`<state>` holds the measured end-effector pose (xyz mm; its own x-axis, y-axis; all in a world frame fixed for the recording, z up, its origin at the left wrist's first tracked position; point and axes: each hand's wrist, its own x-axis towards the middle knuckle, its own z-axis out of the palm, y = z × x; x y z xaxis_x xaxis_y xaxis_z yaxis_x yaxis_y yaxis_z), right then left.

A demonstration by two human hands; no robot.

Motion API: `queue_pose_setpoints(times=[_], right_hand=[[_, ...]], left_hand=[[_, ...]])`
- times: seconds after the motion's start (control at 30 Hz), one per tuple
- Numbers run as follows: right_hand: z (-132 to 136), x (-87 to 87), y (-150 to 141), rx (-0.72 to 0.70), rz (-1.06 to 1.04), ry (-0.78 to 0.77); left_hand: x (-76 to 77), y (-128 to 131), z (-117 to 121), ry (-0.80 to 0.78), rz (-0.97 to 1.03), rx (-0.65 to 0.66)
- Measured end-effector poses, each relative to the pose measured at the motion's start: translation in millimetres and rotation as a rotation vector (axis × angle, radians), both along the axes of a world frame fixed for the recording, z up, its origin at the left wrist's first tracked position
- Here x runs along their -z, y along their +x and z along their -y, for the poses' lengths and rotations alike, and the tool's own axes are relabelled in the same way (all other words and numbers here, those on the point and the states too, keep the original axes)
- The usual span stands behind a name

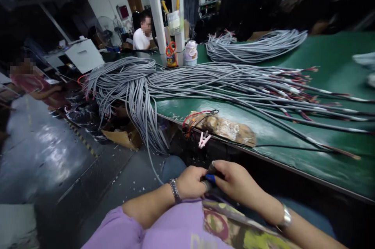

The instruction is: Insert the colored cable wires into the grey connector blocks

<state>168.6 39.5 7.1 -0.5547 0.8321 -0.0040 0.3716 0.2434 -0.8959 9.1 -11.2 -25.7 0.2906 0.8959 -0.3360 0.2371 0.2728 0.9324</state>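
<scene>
My left hand (190,182) and my right hand (238,180) meet low in front of my body, below the bench edge. The fingers of both are closed together. A small blue piece (210,178) shows between them; I cannot make out whether it is a tool or a wrapping on a finger. Greyish bands cover some fingertips. One grey cable (150,159) hangs from the bundle and passes out of sight behind my left wrist. Beyond my hands, a large bundle of grey cables (187,79) lies across the green bench (175,106), its stripped ends pointing right.
At the bench edge sit a taped brown block (231,130) with wires and a pink clip (203,139). A coiled cable bundle (254,48), a lidded cup (191,52) and a post (177,7) stand behind. Two people are farther back. An open carton (121,136) is below.
</scene>
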Motion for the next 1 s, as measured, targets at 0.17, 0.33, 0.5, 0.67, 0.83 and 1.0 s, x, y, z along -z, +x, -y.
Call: queue_pose_setpoints(times=[0.17, 0.33, 0.5, 0.67, 0.83, 1.0], right_hand=[[0.2, 20.6, -6.9, 0.089, -0.283, -0.398], [5.1, 31.4, -11.7, 0.179, -0.414, -0.497], [4.1, 23.7, -12.9, 0.117, -0.393, -0.402], [-0.1, 25.1, -14.7, 0.042, -0.298, -0.303], [-2.9, 37.7, -15.2, 0.168, -0.371, -0.415], [-1.9, 32.2, -13.3, 0.097, -0.398, -0.437]], left_hand=[[-0.7, -5.1, 5.4, -0.070, 0.208, -0.190], [3.7, -2.7, 7.8, -0.053, 0.352, -0.363], [6.8, -1.9, 4.8, -0.048, 0.279, -0.273], [4.9, -6.0, 1.5, -0.056, 0.185, -0.211], [4.9, -5.9, -1.1, -0.025, 0.319, -0.364], [9.6, -4.9, -0.9, -0.055, 0.342, -0.383]])
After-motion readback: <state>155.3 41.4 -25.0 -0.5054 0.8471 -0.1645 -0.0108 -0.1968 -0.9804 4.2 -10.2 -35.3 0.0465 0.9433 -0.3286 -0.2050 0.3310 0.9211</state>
